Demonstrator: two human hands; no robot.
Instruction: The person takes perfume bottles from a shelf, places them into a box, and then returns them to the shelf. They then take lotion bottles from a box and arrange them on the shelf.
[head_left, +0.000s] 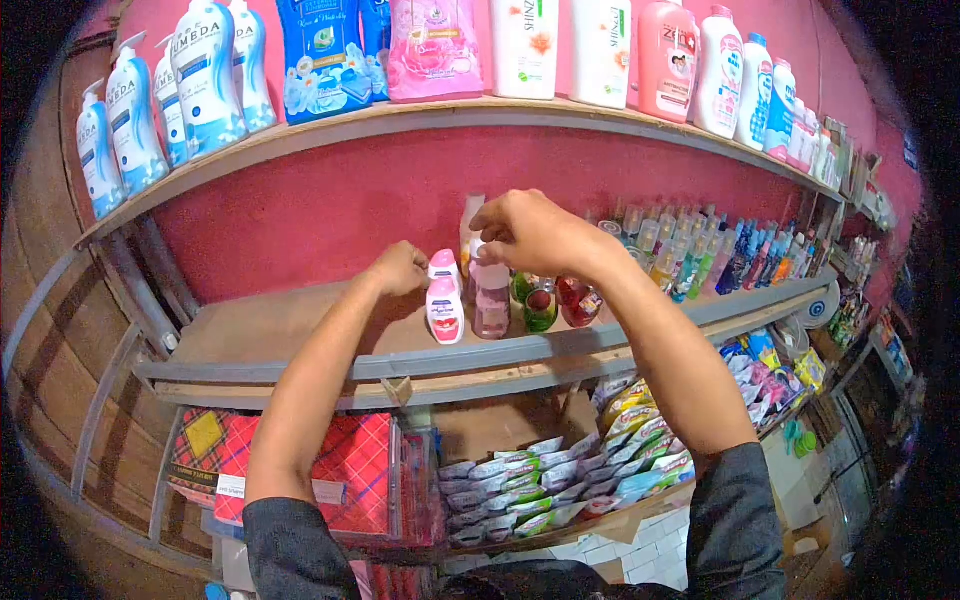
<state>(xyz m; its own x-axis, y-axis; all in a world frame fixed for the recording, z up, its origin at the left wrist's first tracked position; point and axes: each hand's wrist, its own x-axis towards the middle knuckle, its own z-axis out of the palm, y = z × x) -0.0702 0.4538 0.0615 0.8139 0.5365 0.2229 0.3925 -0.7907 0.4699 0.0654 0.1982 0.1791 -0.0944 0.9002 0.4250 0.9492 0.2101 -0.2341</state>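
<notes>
My left hand (401, 269) is on the middle shelf, its curled fingers against the side of a pink-capped lotion bottle (443, 264). A second pink-and-white lotion bottle (445, 312) stands upright just in front of that one. My right hand (530, 235) reaches in from the right, thumb and fingers bent around the upper part of a pale bottle (472, 212); its fingers partly hide this bottle. Below the right hand stand clear pinkish bottles (492, 308). Right of these are a green round bottle (540, 312) and a red one (577, 300).
Rows of small coloured spray bottles (700, 250) fill the shelf's right side. Overhead, an upper shelf (400, 122) holds large pump bottles (205, 75) and pouches (435, 50). Beneath are packed sachets (520, 490) and red plaid packages (350, 470). A grey metal rail (490, 350) edges the shelf.
</notes>
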